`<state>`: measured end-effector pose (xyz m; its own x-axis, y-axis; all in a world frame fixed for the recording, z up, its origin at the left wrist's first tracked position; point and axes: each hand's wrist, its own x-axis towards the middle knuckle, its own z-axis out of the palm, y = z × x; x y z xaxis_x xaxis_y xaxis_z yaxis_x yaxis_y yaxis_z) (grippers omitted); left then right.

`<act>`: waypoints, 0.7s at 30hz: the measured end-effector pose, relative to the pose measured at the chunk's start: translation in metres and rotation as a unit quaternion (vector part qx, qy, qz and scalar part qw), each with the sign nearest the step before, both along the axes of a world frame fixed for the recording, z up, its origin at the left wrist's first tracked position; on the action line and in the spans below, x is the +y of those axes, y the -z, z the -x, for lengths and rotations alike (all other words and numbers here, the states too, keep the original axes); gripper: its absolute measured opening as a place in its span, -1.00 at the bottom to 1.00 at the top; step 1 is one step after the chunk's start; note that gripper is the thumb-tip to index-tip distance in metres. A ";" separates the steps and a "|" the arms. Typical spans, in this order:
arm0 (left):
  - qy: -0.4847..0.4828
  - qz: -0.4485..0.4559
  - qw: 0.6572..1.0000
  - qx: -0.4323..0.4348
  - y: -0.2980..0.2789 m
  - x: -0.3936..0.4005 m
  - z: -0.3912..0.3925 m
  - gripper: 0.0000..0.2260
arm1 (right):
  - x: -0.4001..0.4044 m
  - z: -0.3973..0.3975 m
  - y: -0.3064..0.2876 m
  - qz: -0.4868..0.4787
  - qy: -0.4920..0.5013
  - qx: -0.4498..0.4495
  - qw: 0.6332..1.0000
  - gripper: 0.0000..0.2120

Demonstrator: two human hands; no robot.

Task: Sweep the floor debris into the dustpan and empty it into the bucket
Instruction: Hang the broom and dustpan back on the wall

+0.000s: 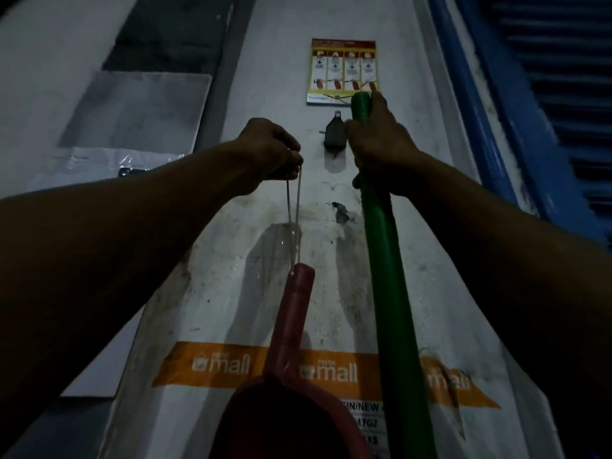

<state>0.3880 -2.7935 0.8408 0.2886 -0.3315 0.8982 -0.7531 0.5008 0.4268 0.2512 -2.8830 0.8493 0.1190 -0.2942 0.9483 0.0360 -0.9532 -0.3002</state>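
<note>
A red dustpan (291,385) hangs in front of a white wall from a thin string loop (294,213) tied to the end of its handle. My left hand (268,154) pinches the top of that string, raised at about the height of the wall hook. My right hand (381,140) grips the top of a green broom handle (390,293), which runs down and right out of the frame. The broom head, the floor debris and the bucket are out of view.
A dark metal hook bracket (335,135) is fixed to the wall between my hands, below a red and yellow instruction sticker (344,71). Orange printed tape (331,372) crosses the wall lower down. A blue shutter frame (516,111) stands at the right, a grey panel (139,107) at the left.
</note>
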 end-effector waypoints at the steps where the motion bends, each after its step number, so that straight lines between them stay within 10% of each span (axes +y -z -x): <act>1: 0.000 0.003 1.000 0.000 -0.002 0.001 -0.002 -0.87 | 0.001 -0.001 -0.006 0.001 -0.003 -0.001 1.000 -0.39; 21: -0.005 0.002 1.000 -0.004 -0.009 0.011 -0.005 -0.93 | -0.024 -0.026 0.003 0.010 0.052 0.043 0.998 -0.51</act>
